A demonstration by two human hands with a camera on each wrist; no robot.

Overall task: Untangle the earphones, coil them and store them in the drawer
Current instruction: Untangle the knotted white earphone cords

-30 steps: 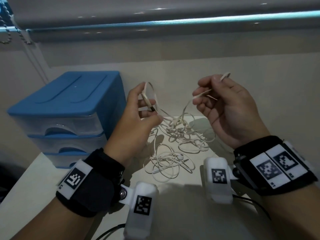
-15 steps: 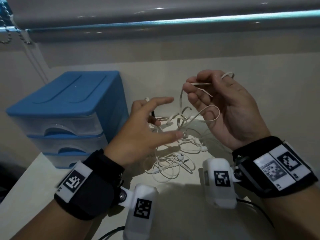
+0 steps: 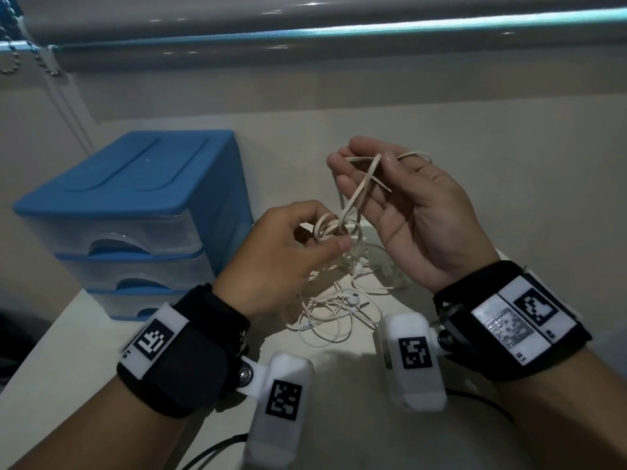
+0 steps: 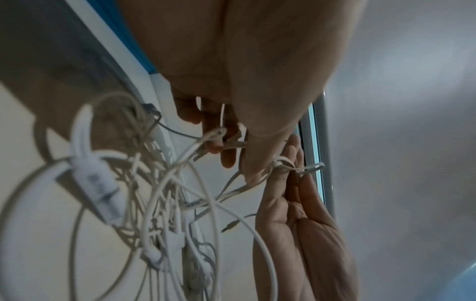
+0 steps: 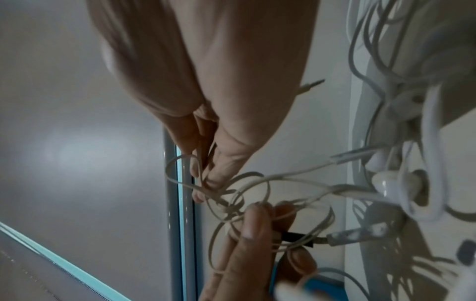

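Note:
A tangle of white earphones (image 3: 330,312) lies on the table, with earbuds and a jack plug showing. From it a flat beige cable (image 3: 354,201) rises to both hands. My left hand (image 3: 330,232) pinches a bunch of small cable loops (image 3: 334,225) between thumb and fingers, just above the tangle. My right hand (image 3: 369,157) is higher, palm turned toward me, its thumb pressing the cable against the fingers. In the right wrist view my right hand (image 5: 206,179) holds a loop while my left hand (image 5: 257,234) grips the coils. The blue drawer unit (image 3: 135,205) stands left, all drawers closed.
The drawer unit has three clear-fronted drawers (image 3: 112,239) and sits against the wall at the table's back left. An in-line remote (image 4: 95,183) hangs in the tangle. A window frame (image 3: 339,28) runs above the wall behind. A bead chain (image 3: 13,59) hangs at upper left.
My left hand, open with fingers spread half a second ago, has dropped and closed on the cable loops. My right hand has turned palm-up, still holding the cable.

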